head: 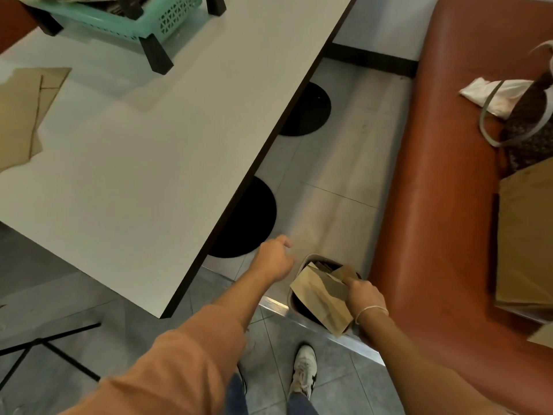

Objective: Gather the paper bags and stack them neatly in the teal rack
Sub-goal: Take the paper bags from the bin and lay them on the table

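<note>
My right hand (pixel 363 296) grips a brown paper bag (pixel 318 295) that sticks out of a small bin (pixel 294 301) on the floor, with more brown bags inside it. My left hand (pixel 273 259) hangs just left of the bin with loosely curled fingers and holds nothing. The teal rack (pixel 125 18) stands at the far end of the white table (pixel 155 163), with brown paper inside. A flat paper bag (pixel 24 115) lies on the table's left edge. More paper bags (pixel 523 241) rest on the orange bench at right.
The orange bench (pixel 443 175) runs along the right, with a patterned tote bag (pixel 526 115) and white cloth (pixel 493 94) on it. Black round table bases (pixel 248 220) sit under the table. A metal floor strip (pixel 329 333) crosses near my shoe (pixel 303 372). A black chair frame (pixel 45 348) is lower left.
</note>
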`<action>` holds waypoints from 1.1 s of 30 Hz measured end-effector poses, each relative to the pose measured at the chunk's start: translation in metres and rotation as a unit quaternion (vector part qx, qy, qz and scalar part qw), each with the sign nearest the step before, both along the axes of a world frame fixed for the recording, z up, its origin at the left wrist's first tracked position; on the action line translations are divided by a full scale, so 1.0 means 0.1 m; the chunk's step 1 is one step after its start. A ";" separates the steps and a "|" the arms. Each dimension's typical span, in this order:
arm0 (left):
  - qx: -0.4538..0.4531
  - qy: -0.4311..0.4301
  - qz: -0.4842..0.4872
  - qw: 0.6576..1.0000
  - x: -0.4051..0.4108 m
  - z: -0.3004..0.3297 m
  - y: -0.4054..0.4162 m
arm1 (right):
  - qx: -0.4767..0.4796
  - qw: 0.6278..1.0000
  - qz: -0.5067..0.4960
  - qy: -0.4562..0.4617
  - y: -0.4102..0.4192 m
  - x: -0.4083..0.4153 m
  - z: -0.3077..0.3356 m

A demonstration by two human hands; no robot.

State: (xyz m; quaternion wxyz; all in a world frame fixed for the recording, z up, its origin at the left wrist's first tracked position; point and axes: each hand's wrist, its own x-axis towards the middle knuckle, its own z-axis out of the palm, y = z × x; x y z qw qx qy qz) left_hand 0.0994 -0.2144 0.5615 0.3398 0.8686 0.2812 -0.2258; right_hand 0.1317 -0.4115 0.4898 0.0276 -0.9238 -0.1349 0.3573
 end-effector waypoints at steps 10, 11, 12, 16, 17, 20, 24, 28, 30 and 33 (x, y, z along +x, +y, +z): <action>0.011 -0.011 -0.011 1.000 0.23 -0.54 -0.05 | -0.034 0.995 -0.003 0.092 0.11 -0.03 -0.96; 0.009 -0.010 -0.017 1.000 0.23 -0.59 -0.05 | -0.044 0.994 0.006 0.103 0.12 -0.05 -1.06; 0.009 -0.008 -0.022 1.000 0.23 -0.64 -0.05 | -0.057 0.992 0.012 0.112 0.13 -0.06 -1.13; 0.020 0.003 -0.045 0.999 0.22 -0.76 -0.01 | -0.076 0.984 0.037 0.156 0.18 -0.14 -1.42; 0.021 0.004 -0.044 0.999 0.22 -0.77 0.00 | -0.072 0.982 0.061 0.166 0.17 -0.17 -1.51; 0.020 0.002 -0.035 0.999 0.25 -0.79 0.02 | -0.059 0.984 0.014 0.167 0.21 -0.19 -1.57; 0.021 0.002 -0.034 0.999 0.28 -0.78 0.00 | -0.068 0.982 -0.048 0.168 0.23 -0.07 -1.44; 0.009 0.005 -0.043 0.999 0.30 -0.67 -0.06 | -0.060 0.986 -0.064 0.140 0.26 0.10 -1.15; -0.002 0.003 -0.045 0.999 0.34 -0.53 -0.12 | -0.050 0.993 -0.031 0.106 0.31 0.24 -0.95; -0.013 -0.016 -0.053 0.998 0.41 -0.22 -0.21 | -0.039 0.996 0.028 0.078 0.45 0.44 -0.48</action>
